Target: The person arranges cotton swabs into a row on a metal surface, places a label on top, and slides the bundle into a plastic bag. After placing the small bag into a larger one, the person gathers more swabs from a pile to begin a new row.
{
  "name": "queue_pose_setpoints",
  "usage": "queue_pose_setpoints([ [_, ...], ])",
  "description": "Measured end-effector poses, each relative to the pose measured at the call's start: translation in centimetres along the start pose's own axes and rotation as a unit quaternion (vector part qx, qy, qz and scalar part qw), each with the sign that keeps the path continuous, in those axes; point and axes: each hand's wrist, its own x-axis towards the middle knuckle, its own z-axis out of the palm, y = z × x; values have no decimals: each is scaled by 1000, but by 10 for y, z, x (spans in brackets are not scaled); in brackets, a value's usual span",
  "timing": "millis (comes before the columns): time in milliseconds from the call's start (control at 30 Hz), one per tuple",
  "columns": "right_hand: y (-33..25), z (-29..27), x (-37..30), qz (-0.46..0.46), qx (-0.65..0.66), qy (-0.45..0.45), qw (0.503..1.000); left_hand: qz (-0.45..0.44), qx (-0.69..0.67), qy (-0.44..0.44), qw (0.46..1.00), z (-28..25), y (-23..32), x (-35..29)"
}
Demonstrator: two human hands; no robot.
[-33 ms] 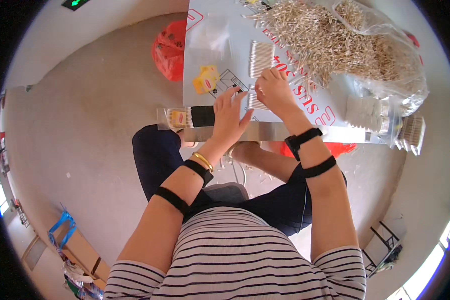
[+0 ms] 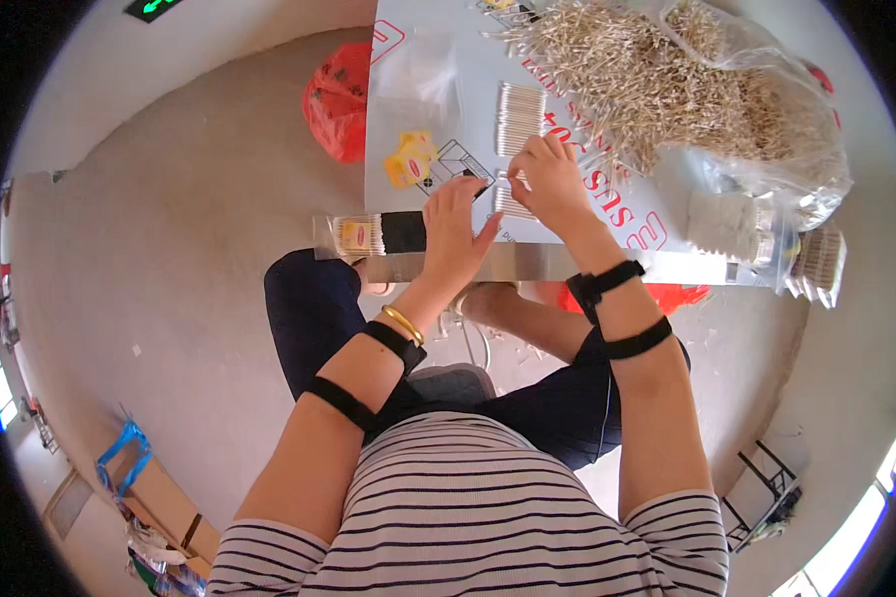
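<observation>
While our left hand lies open on the counter, our right hand pinches a small bundle of white cotton swabs just between them; we should keep tips aligned.

We can't make out what the hands pinch: the right hand covers most of a cotton-swab bundle, and the left hand hides its own fingertips' grip. The table runs off the top edge, the heap of swabs blurring into one mass.
</observation>
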Motion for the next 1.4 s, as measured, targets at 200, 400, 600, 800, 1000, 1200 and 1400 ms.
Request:
queue_pose_setpoints([
  [200,-55,-76,-23,107,304,34,946,-91,-407,43,908,-46,56,13],
  [400,-99,-120,-55,180,501,38,845,-74,-488,31,869,-88,86,-6],
  [600,-139,-151,-83,210,562,70,797,-44,-512,23,858,-124,115,-28],
  [800,-169,-179,-97,174,478,173,843,20,-486,24,874,-148,138,-49],
  [1000,-180,-183,-109,170,500,200,825,40,-505,29,861,-154,151,-63],
  [1200,-181,-185,-119,166,527,192,811,25,-529,14,848,-155,158,-70],
  [1400,-161,-175,-134,176,530,204,804,13,-502,-3,865,-144,157,-65],
])
